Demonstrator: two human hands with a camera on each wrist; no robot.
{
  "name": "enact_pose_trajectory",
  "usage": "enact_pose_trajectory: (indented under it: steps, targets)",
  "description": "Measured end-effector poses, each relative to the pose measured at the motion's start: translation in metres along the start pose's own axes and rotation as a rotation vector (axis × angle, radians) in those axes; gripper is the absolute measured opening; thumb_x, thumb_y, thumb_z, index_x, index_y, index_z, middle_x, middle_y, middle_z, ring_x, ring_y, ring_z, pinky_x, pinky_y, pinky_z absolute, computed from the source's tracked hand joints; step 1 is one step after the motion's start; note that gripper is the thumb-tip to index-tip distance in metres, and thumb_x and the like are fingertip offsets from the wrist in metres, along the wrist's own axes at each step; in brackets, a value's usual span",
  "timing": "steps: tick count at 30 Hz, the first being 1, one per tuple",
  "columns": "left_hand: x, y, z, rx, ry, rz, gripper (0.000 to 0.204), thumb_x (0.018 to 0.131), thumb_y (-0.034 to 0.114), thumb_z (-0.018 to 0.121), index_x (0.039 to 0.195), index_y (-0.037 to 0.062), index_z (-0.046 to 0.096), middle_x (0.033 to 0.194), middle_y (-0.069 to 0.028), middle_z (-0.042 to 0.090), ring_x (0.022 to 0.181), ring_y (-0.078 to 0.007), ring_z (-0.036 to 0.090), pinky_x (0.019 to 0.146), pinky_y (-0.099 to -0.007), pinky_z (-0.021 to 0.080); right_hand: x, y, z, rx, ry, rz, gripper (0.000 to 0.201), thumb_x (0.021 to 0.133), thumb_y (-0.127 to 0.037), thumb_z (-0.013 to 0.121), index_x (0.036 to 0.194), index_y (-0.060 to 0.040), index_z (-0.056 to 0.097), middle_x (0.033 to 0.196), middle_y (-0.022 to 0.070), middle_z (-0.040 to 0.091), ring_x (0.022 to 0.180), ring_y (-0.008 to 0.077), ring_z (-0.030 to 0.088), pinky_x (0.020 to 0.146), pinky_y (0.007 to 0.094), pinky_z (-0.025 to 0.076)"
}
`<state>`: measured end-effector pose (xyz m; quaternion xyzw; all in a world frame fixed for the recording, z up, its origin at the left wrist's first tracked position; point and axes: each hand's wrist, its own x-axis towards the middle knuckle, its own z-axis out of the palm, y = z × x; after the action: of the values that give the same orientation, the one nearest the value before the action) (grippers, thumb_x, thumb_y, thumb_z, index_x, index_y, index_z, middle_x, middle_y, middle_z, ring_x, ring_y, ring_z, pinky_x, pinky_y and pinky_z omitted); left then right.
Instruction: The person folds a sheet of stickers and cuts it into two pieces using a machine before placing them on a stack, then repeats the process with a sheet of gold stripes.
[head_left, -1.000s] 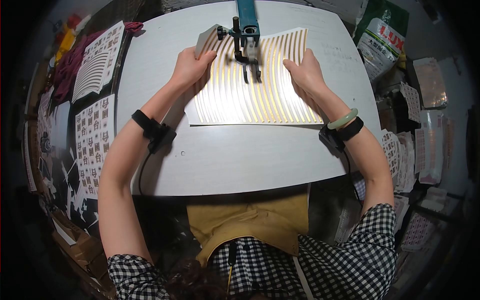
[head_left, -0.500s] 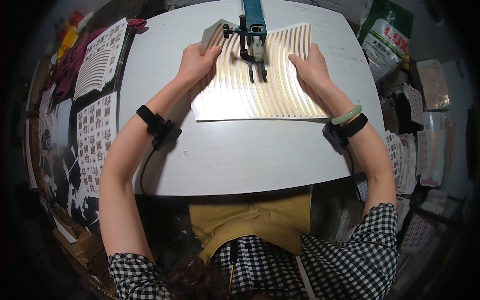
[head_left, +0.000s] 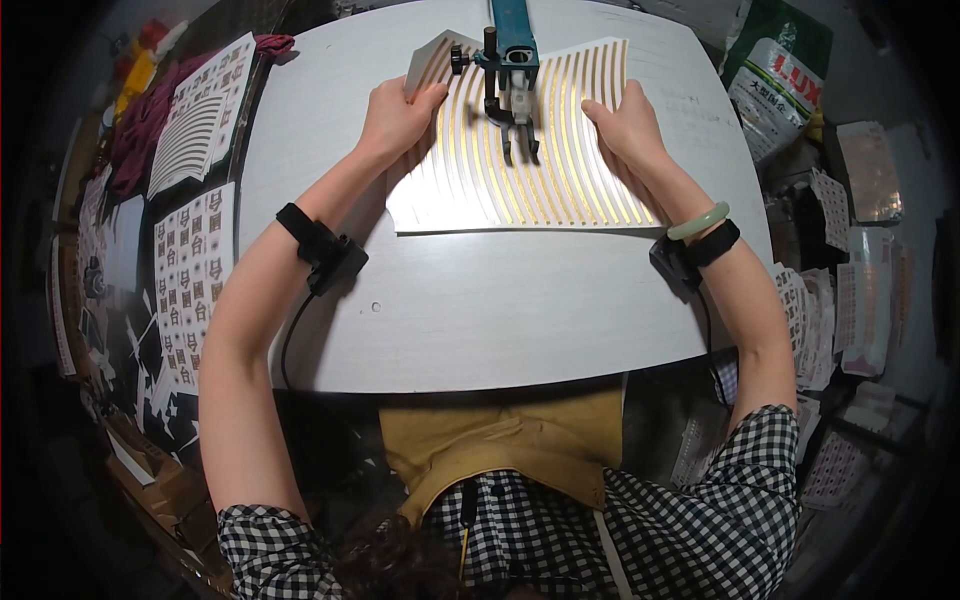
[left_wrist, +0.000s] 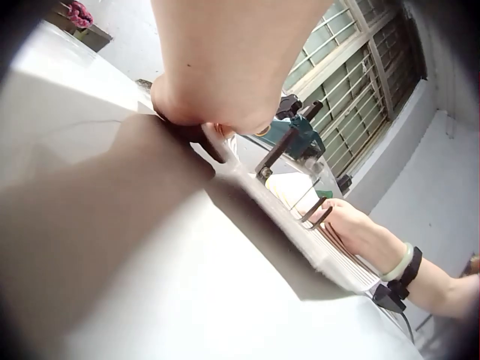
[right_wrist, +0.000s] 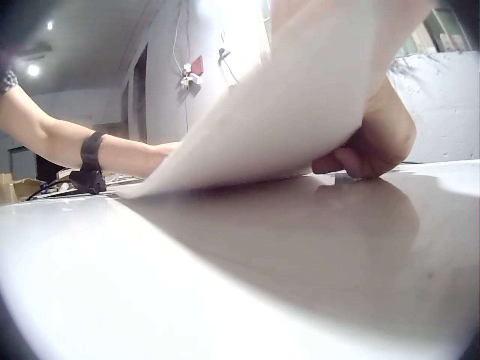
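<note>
A white sheet with curved gold stripes lies on the white table, bowed up at its sides. My left hand grips its left edge, thumb on top. The sheet's far left corner bends up beside that hand. My right hand pinches the right edge, thumb on top. From below, the right wrist view shows curled fingers under the raised sheet, close to the tabletop. Between the hands, a teal machine arm reaches in from the far side. Its black two-pronged foot hangs over the stripes.
Printed sheets lie on a dark surface left of the table, near a maroon cloth. To the right stand a green and white bag and stacked printed sheets. A window with bars is behind the machine.
Both hands have slid the striped sheet a little away from the body under the machine's foot, keeping their grip. The whole head view has also shifted slightly to the right.
</note>
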<state>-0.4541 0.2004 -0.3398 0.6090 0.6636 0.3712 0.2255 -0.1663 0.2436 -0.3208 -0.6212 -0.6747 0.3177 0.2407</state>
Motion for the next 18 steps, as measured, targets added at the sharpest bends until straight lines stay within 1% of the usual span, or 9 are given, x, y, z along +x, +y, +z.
enact_pose_trajectory:
  steps: [2,5,6,8,11,12,13,14,18]
  targets:
    - [0.002,-0.001,0.001,-0.074,-0.014,-0.017,0.034,0.090,0.028,0.059,0.075,-0.0025,0.060,0.051,-0.0044,0.056,0.043,-0.0113,0.054,0.041,-0.0259,0.042,0.000,-0.002,0.000,0.010,-0.002,0.008,0.045,0.089,-0.017,0.059,0.116,0.0140,0.040,0.111,0.0306,0.055,0.099,0.0345,0.061,0.084,0.0396,0.051]
    - [0.003,0.002,0.000,-0.067,-0.020,-0.023,0.034,0.091,0.028,0.059,0.076,-0.0026,0.060,0.051,-0.0046,0.055,0.042,-0.0111,0.054,0.040,-0.0254,0.042,-0.001,-0.003,-0.001,0.029,-0.004,0.010,0.045,0.089,-0.016,0.058,0.116,0.0145,0.040,0.112,0.0309,0.054,0.100,0.0349,0.061,0.084,0.0396,0.051]
    - [0.004,0.003,0.000,-0.066,-0.020,-0.022,0.034,0.091,0.028,0.059,0.076,-0.0026,0.060,0.051,-0.0046,0.055,0.042,-0.0111,0.054,0.040,-0.0254,0.042,-0.001,-0.002,-0.001,0.025,-0.004,0.008,0.045,0.089,-0.016,0.058,0.116,0.0146,0.040,0.112,0.0311,0.054,0.101,0.0349,0.061,0.085,0.0395,0.051]
    - [0.006,0.004,-0.001,-0.003,-0.044,-0.023,0.041,0.091,0.030,0.059,0.086,-0.0102,0.066,0.065,-0.0152,0.066,0.056,-0.0180,0.064,0.054,-0.0312,0.051,0.000,-0.002,0.000,0.020,-0.004,0.008,0.045,0.089,-0.016,0.057,0.116,0.0147,0.039,0.113,0.0312,0.054,0.101,0.0348,0.061,0.085,0.0393,0.051]
    - [0.009,0.003,-0.001,0.004,-0.066,-0.060,0.040,0.092,0.030,0.059,0.087,-0.0092,0.066,0.066,-0.0152,0.066,0.056,-0.0180,0.064,0.054,-0.0308,0.051,0.001,0.000,0.001,0.048,-0.005,0.008,0.045,0.090,-0.016,0.057,0.117,0.0150,0.039,0.113,0.0310,0.053,0.102,0.0348,0.060,0.085,0.0392,0.051]
    - [0.010,0.002,-0.001,0.003,-0.067,-0.060,0.040,0.092,0.030,0.059,0.087,-0.0092,0.066,0.066,-0.0152,0.066,0.056,-0.0180,0.064,0.054,-0.0308,0.051,0.002,0.003,0.003,0.028,0.036,-0.024,0.043,0.089,-0.016,0.058,0.114,0.0145,0.041,0.108,0.0300,0.056,0.095,0.0322,0.063,0.078,0.0365,0.053]
    - [0.011,0.001,0.000,-0.005,-0.055,-0.020,0.039,0.092,0.030,0.059,0.088,-0.0090,0.066,0.066,-0.0153,0.066,0.056,-0.0178,0.064,0.054,-0.0305,0.051,0.004,0.006,0.006,0.008,0.077,-0.056,0.041,0.089,-0.016,0.059,0.112,0.0139,0.043,0.103,0.0289,0.059,0.088,0.0296,0.066,0.070,0.0338,0.055]
    - [0.012,0.000,0.000,-0.013,-0.043,0.020,0.039,0.092,0.029,0.059,0.088,-0.0088,0.066,0.066,-0.0154,0.066,0.056,-0.0176,0.064,0.054,-0.0302,0.051,0.004,0.007,0.007,0.007,0.077,-0.055,0.041,0.089,-0.016,0.059,0.112,0.0139,0.043,0.103,0.0289,0.059,0.088,0.0296,0.066,0.070,0.0338,0.055]
    - [0.016,0.001,-0.001,-0.021,-0.067,0.009,0.038,0.092,0.028,0.060,0.089,-0.0093,0.066,0.067,-0.0155,0.067,0.057,-0.0173,0.064,0.055,-0.0302,0.051,0.002,0.007,0.008,0.041,0.098,-0.046,0.040,0.090,-0.015,0.058,0.113,0.0140,0.042,0.103,0.0293,0.058,0.089,0.0292,0.066,0.072,0.0333,0.055]
